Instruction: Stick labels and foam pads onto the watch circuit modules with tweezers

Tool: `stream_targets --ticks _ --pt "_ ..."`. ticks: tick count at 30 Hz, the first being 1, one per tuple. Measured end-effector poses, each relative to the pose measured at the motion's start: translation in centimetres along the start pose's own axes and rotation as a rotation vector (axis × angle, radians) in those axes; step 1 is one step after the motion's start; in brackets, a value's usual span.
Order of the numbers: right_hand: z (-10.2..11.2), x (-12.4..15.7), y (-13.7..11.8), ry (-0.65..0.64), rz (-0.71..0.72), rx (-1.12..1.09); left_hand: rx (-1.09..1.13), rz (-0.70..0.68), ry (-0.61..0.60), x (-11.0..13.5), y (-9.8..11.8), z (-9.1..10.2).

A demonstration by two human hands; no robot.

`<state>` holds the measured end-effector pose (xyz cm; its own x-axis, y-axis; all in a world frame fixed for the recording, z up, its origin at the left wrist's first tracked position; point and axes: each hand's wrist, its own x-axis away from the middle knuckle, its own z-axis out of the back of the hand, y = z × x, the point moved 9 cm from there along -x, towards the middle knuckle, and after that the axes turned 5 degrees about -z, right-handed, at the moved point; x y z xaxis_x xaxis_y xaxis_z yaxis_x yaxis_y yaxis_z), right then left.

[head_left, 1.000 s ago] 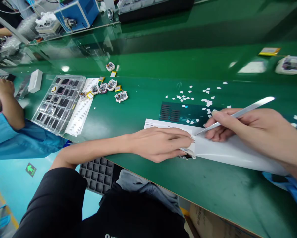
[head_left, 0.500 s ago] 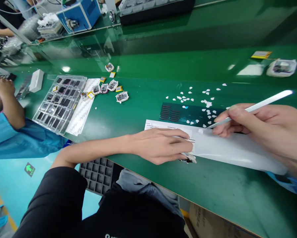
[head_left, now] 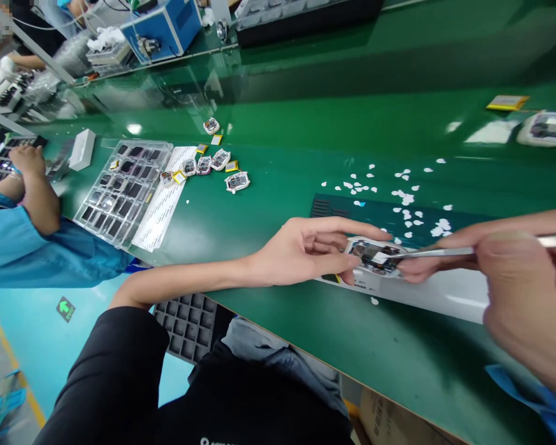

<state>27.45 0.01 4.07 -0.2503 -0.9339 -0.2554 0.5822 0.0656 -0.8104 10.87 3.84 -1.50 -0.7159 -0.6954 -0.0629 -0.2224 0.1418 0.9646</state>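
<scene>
My left hand (head_left: 308,252) grips an opened white smartwatch case (head_left: 365,250) from its left side, with the inner electronics facing up. In my right hand (head_left: 514,290) is a pair of metal tweezers (head_left: 444,251), their tip over the inside of the case at a small white piece (head_left: 379,258). My right fingertips also come close to the case's right edge; whether they touch it I cannot tell. Below the case lies a sheet of white backing paper (head_left: 444,293). A dark battery with a yellow edge (head_left: 332,278) shows under my left hand.
Small white round stickers (head_left: 405,198) lie scattered over a dark green mat (head_left: 384,213). To the left are several opened watch cases (head_left: 221,159) and a clear compartment tray (head_left: 129,185). Another case (head_left: 547,128) stands far right. A co-worker's hand (head_left: 28,159) is at far left.
My left hand has lifted the watch case from the bench edge and turned it face up. The tweezers have moved from the backing paper to the case.
</scene>
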Motion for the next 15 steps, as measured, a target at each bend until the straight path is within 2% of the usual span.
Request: stream_targets --ticks 3,7,15 --pt "-0.66 -0.17 0.49 -0.05 -0.04 0.03 0.044 0.052 0.002 0.26 -0.52 -0.19" --pt "-1.12 -0.45 0.64 -0.104 -0.02 0.087 0.063 0.045 0.027 0.39 -0.53 -0.58" --pt "-0.76 -0.31 0.78 -0.059 -0.074 0.032 -0.076 0.048 0.048 0.72 -0.38 -0.76"
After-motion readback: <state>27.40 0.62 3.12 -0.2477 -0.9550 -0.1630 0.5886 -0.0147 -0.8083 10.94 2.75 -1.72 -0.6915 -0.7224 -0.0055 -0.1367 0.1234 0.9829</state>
